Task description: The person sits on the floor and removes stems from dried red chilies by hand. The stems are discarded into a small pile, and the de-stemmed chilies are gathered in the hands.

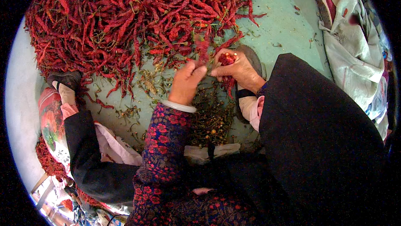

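Note:
My left hand (184, 80), with a pale bangle (178, 106) at the wrist, pinches a dried red chili pepper (202, 49) that is blurred by motion. Beside it my right hand (236, 69) is closed around a bunch of dried red chilies (227, 58); their broken ends with pale seeds show at the top of the fist, and their tips hang below. A large heap of dried red chilies (125, 22) with stems lies beyond both hands. Under my hands is a pile of loose chili stems and caps (211, 116).
My shoes (64, 79) stand either side of the stems on a pale green floor (282, 28). A white woven sack (351, 53) lies at the right, near another person's shoe (325, 7). A printed sack (53, 122) and more red chilies (47, 160) are at the left.

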Demonstrator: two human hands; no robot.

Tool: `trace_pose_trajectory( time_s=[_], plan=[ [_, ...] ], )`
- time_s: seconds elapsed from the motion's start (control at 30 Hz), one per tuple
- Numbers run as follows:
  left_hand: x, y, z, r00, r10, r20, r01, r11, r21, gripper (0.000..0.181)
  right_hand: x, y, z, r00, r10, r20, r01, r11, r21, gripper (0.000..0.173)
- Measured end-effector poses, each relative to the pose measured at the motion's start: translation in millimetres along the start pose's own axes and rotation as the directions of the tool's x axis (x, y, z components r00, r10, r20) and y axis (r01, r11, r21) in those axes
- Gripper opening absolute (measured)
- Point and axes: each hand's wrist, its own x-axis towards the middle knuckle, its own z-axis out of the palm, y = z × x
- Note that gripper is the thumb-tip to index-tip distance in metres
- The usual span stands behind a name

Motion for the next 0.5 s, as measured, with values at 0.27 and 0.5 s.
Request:
trace_pose_trajectory(
  time_s=[0.27, 0.5],
  plan=[
    [-1, 24, -15, 0.960, -0.222, 0.172, 0.279, 0.820, -0.500, 0.019, -4, -3, 1, 0.987, -0.060, 0.150, 0.082, 0.987, -0.141, 0.021],
    [-6, 12, 6, 0.925, -0.219, 0.310, 0.350, 0.811, -0.469, 0.020, -3, -4, 1, 0.995, -0.050, -0.091, 0.063, 0.987, 0.147, 0.020]
  ],
)
